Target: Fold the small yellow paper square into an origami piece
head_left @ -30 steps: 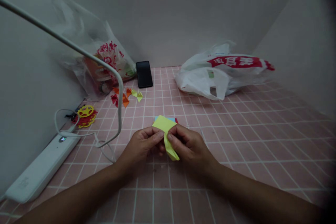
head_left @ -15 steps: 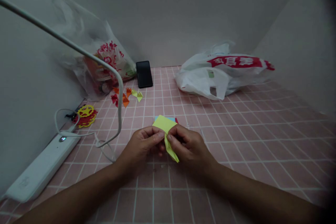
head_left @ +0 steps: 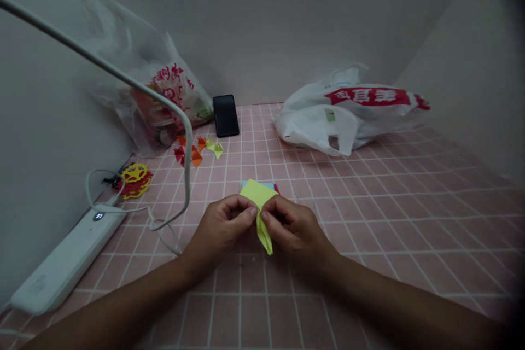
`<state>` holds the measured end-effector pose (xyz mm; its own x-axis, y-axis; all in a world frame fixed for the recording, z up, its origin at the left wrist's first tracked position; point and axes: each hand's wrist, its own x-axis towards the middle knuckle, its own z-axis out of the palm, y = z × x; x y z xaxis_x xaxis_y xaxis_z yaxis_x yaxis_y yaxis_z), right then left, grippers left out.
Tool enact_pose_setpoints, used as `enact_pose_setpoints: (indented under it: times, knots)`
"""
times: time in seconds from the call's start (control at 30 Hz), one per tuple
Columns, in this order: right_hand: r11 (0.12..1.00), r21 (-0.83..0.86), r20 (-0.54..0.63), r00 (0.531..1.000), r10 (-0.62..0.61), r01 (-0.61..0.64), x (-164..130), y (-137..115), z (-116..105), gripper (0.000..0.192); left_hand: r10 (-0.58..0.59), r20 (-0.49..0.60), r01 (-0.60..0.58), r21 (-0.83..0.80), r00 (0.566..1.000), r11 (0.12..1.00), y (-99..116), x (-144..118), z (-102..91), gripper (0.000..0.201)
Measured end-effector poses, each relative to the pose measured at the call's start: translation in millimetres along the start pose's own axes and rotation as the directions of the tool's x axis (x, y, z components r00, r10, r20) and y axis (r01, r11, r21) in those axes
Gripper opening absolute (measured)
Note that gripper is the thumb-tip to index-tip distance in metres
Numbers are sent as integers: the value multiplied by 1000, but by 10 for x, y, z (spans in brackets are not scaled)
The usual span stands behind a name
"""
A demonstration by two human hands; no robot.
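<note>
Both hands meet over the pink-gridded bench (head_left: 369, 219), pinched together on a folded yellow paper (head_left: 262, 213). The left hand (head_left: 221, 229) nips it from one side with thumb and forefinger; the right hand (head_left: 293, 229) closes on the other side, so the sheet stands between the fingertips, one pointed end hanging below them and a broader flap rising just beyond. The paper looks very light, thin and limp except along its creases, so it likely tears or crumples under a hard squeeze; the folded edges near the middle seem the firmest place to grip. Just beyond the hands lies a small stack of coloured sheets (head_left: 268, 185).
</note>
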<state>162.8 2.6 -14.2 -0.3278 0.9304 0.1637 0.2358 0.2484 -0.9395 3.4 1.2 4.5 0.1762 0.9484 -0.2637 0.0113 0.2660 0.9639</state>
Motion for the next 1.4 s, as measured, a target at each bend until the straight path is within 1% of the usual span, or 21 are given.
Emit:
enact_pose_setpoints:
  times: [0.1,0.27,0.33,0.43,0.57,0.7,0.8,0.87,0.97,1.07,1.13,1.27,1.4]
  knots:
    - [1000,-10,-2,1000,-3,3,1,6,-5,17,38,4,-38,48,999,998,-12,-4,-8,17]
    - [1000,-23,-21,1000,8,-8,4,23,-20,17,-20,39,19,14,999,1000,-10,-22,-7,20]
    - [999,-30,-27,1000,9,-10,3,20,-21,17,-23,42,22,16,999,1000,-2,-23,-3,20]
    - [996,-82,-28,999,-46,43,-1,7,-19,16,17,29,-18,58,999,998,4,-18,-4,17]
    - [975,-179,-28,989,-142,135,-11,-1,-7,16,80,12,-80,163,997,983,0,-26,-11,13]
    - [969,-202,-23,989,-147,139,-20,2,20,17,139,1,-134,278,990,951,-4,-52,-5,11]
    - [973,-189,-27,989,-143,135,-23,4,25,17,145,-7,-136,299,989,945,-10,-65,3,9]
    - [976,-180,-35,991,-133,124,-22,4,14,16,130,4,-127,235,991,964,-19,-69,1,11]
    - [980,-170,-44,993,-109,100,-21,0,-11,16,75,38,-78,82,996,994,-41,-67,-11,18]
    - [985,-151,-43,995,-90,83,-20,1,-23,18,-32,89,41,-95,996,995,-72,-56,-21,22]
    - [987,-141,-41,995,-88,82,-19,7,-20,18,-83,113,102,-167,990,981,-88,-45,-20,23]
    - [989,-125,-40,995,-87,81,-20,17,-6,18,-111,104,132,-217,988,967,-96,-23,-11,24]
    - [989,-117,-50,994,-96,90,-22,12,-4,18,-101,97,119,-197,990,973,-97,-8,-12,25]
